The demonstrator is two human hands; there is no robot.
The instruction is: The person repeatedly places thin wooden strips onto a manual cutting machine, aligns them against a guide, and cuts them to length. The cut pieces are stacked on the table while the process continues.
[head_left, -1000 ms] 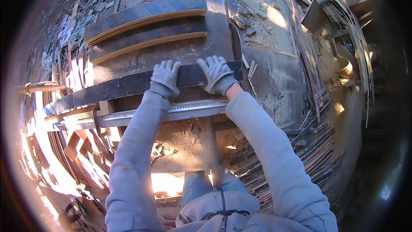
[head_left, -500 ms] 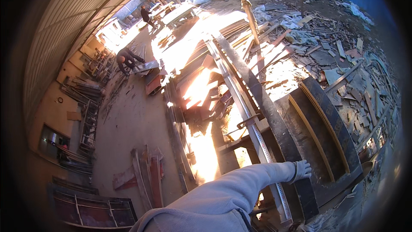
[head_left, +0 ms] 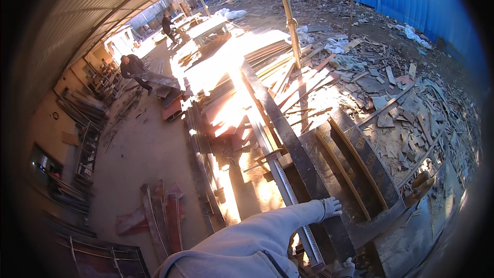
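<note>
My left hand (head_left: 331, 208), in a pale glove and grey sleeve, reaches across from the lower edge. Its fingers are stretched out over a long dark board (head_left: 293, 146), at the side facing a stack of dark panels (head_left: 368, 157) with yellowish edges. Beside the board, on its left, runs a metal rail (head_left: 284, 185) with a measuring scale, crossed by a clamp-like metal piece (head_left: 272, 155). Near the board's close end, part of my gloved right hand (head_left: 347, 267) shows at the bottom; its fingers are mostly hidden.
Scrap wood (head_left: 411, 123) litters the ground on the right. A pole (head_left: 290, 23) rises behind the bench. Two people stand at the far left, the nearer one (head_left: 135, 69) holding a panel. Red-brown boards (head_left: 164, 216) lie on the floor at left.
The view has shifted, so the bench appears farther left. My right glove has come into sight at the bottom. The nearer person has straightened up, lifting a panel.
</note>
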